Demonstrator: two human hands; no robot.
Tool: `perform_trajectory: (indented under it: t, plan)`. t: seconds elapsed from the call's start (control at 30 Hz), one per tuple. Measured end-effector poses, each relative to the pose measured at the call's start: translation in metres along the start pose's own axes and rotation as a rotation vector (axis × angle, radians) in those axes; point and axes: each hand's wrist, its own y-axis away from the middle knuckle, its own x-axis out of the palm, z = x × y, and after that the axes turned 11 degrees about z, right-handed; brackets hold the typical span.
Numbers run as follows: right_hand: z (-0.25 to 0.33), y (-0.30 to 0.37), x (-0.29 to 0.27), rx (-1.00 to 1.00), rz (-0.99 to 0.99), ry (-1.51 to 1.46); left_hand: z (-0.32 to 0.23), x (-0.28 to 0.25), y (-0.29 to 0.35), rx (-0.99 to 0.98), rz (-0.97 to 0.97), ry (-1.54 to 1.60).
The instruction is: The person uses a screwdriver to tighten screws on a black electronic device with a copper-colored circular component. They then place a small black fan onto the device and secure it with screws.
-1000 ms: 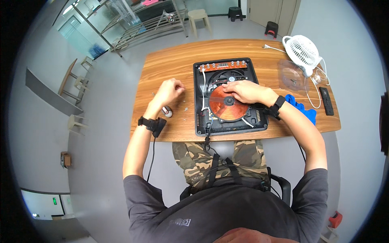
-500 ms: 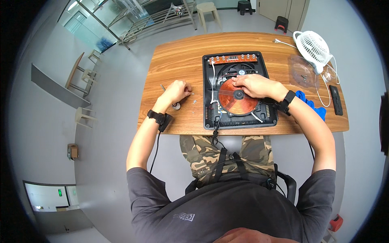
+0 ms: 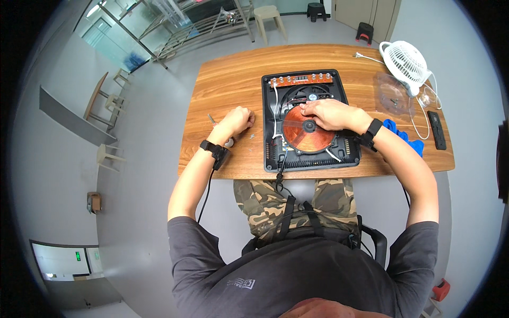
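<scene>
An opened induction cooker (image 3: 270,153) with a black shell lies on the table, its round copper coil (image 3: 307,139) exposed. My right hand (image 3: 330,114) rests over the coil's upper right part, fingers bent together with the tips on its upper edge; whatever they pinch is too small to tell. Left of the shell, my left hand (image 3: 241,119) is closed just above the tabletop, its fingertips hiding anything in them. Several small metal pieces (image 3: 252,136), perhaps screws, lie just below that hand. A thin grey rod (image 3: 211,118) and a small round whitish piece (image 3: 229,142) show beside my left wrist.
On the wooden table (image 3: 228,69), a white fan (image 3: 405,61) stands at the far right with its cord. Near it are a clear plastic dish (image 3: 391,94) with small dark pieces, a blue cloth-like item (image 3: 404,138) and a black bar-shaped object (image 3: 437,130). A cable leaves the cooker's front.
My left hand has turned and its fingers have curled in further, just left of the cooker. My right hand stays on the coil. The whole view has shifted slightly.
</scene>
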Motion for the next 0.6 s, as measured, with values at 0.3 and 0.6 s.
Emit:
perform_trajectory:
  t: [0.3, 0.6]
  plan:
    - [-0.005, 0.001, 0.009, -0.034, -0.067, 0.036, -0.003, 0.0, -0.001, -0.04, -0.009, 0.054]
    - [-0.007, 0.0, 0.011, -0.016, -0.056, 0.049, 0.004, 0.012, -0.007, -0.131, -0.077, 0.045]
